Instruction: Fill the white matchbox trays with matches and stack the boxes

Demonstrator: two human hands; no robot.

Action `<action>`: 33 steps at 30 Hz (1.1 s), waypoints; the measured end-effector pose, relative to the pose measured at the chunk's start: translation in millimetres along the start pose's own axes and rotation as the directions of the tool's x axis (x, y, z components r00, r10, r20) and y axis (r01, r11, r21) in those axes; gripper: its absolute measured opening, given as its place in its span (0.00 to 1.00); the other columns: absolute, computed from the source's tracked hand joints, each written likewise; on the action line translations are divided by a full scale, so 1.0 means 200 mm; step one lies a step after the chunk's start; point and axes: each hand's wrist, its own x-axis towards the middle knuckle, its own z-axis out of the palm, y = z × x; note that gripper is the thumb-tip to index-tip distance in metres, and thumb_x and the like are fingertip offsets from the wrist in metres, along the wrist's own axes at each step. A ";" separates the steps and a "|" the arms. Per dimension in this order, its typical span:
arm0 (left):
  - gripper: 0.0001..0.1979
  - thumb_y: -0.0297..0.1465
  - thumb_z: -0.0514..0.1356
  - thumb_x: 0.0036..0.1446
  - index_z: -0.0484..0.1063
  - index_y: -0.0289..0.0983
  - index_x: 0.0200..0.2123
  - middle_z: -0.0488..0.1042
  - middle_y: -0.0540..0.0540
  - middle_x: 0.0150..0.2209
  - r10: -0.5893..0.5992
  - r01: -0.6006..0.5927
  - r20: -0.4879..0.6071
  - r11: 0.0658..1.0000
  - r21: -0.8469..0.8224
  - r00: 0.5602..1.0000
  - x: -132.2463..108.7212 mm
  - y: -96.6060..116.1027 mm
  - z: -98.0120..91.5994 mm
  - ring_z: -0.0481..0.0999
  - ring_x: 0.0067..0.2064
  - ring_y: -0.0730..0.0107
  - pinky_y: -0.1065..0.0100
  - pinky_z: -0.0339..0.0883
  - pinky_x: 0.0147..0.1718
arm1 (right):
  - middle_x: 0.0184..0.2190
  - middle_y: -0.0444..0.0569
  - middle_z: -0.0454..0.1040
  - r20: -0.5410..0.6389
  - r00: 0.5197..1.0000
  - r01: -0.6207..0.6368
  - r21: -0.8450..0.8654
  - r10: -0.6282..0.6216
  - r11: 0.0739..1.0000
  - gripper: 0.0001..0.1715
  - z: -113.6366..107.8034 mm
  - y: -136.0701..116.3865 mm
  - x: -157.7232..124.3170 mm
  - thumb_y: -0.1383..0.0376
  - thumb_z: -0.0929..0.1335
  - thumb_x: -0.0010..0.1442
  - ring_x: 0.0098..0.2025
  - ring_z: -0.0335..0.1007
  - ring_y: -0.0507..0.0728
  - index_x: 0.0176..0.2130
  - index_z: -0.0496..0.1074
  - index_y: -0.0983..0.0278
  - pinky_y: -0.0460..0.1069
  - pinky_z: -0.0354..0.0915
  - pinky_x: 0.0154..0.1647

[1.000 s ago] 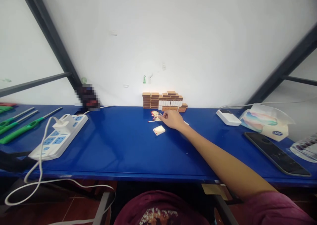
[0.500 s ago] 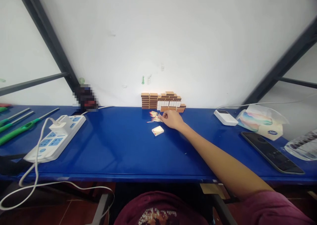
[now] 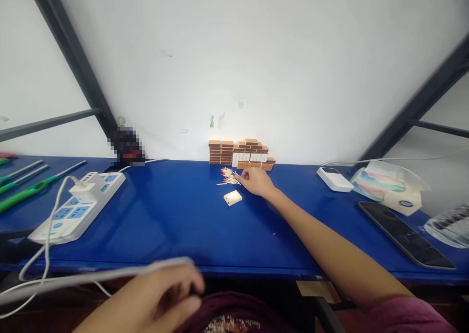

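Observation:
My right hand [image 3: 256,180] is at the right side of a small heap of red-tipped matches [image 3: 229,175], thumb and fingers pinched together; what is between the fingertips is too small to make out. Just in front of the heap lies a small white open matchbox tray [image 3: 233,197] on the blue table [image 3: 183,220]. My left hand [image 3: 168,299], blurred, is over the table's front edge with curled fingers, and a white cable [image 3: 120,273] runs across it. Behind the matches, stacked brown and white matchboxes [image 3: 221,153] stand against the wall.
A white power strip [image 3: 78,208] and green-handled tools [image 3: 32,196] lie at the left. On the right are a white device [image 3: 334,179], a tissue pack [image 3: 388,186], a black phone [image 3: 406,235] and a clear plastic bottle [image 3: 450,225].
My left hand has come into view at the bottom left, and the white cable is lifted with it. My right hand stays beside the matches. The view has shifted slightly.

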 end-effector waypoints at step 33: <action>0.20 0.44 0.62 0.67 0.81 0.38 0.52 0.82 0.36 0.51 0.339 -0.244 0.137 0.855 -0.459 0.931 0.75 0.04 -0.22 0.80 0.53 0.55 0.58 0.73 0.51 | 0.31 0.48 0.80 -0.007 0.999 0.031 -0.029 -0.031 0.999 0.19 -0.05 0.02 -0.03 0.57 0.69 0.70 0.32 0.72 0.54 0.29 0.73 0.62 0.48 0.52 0.29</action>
